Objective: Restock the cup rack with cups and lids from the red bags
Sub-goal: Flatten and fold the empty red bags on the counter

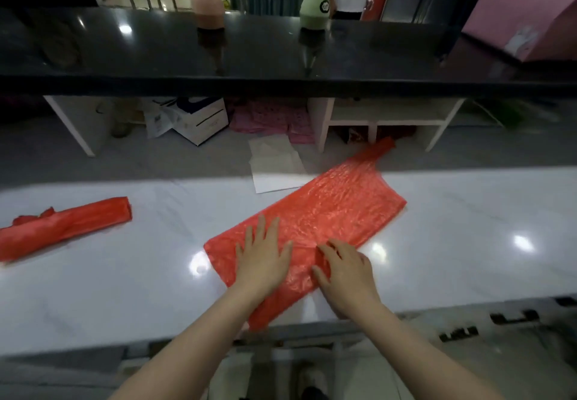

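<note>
The flattened red plastic bag (312, 227) runs diagonally away up-right from both hands: left hand (265, 259) pressing flat with fingers spread, right hand (343, 271) pinching its near fold.

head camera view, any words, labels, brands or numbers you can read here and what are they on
None of the text here can be read.
Round black badge on the green bottle: lettering too small and blurred.
Printed sheet beside the white box under the counter: print too blurred.
Dark marks along the near counter edge: shapes only, not legible.
Both red bags: no print visible.
</note>
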Tool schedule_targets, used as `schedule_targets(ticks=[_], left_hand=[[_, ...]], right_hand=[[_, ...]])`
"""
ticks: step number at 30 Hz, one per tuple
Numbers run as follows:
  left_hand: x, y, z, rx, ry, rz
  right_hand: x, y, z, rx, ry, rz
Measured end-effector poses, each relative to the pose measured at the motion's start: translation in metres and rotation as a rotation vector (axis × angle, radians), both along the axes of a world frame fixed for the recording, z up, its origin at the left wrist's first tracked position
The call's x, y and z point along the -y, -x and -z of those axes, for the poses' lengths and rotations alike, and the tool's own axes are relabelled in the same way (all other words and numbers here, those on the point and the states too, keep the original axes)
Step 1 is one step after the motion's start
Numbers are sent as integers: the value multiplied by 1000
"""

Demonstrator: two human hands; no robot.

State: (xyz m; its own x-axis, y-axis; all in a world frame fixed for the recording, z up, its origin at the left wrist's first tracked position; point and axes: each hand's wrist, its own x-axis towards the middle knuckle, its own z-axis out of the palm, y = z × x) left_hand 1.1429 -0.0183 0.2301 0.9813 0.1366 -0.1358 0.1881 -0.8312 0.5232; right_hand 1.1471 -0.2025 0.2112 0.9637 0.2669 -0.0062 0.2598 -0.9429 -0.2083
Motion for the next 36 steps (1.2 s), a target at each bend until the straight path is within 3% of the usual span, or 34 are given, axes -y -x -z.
schedule_targets(ticks=[3,8,12,16,18,22,27,29,32,36], left_hand=[[-31,17,3,163,-179,150],[-68,40,15,104,-192,386],[-69,51,16,216,-206,407],[-66,51,19,249,-397,659],[-62,50,16,258,-370,708],[-66,49,6,207,-129,697],[-72,41,-1,408,-348,964],[-66,36,-4,385,-358,1017],[-56,23,-6,320,-264,992],[-46,15,4,172,-66,778]], right_hand=[[19,16,5,-76,6,72],[38,43,1,12,-34,176],[34,85,4,270,-104,19],[17,113,16,224,-40,-99],[13,116,18,220,-42,-56],[22,114,15,188,-73,21],[47,108,12,-64,-131,13],[54,105,10,-108,-216,10],[61,104,5,-128,-328,33],[66,108,2,13,-602,191]])
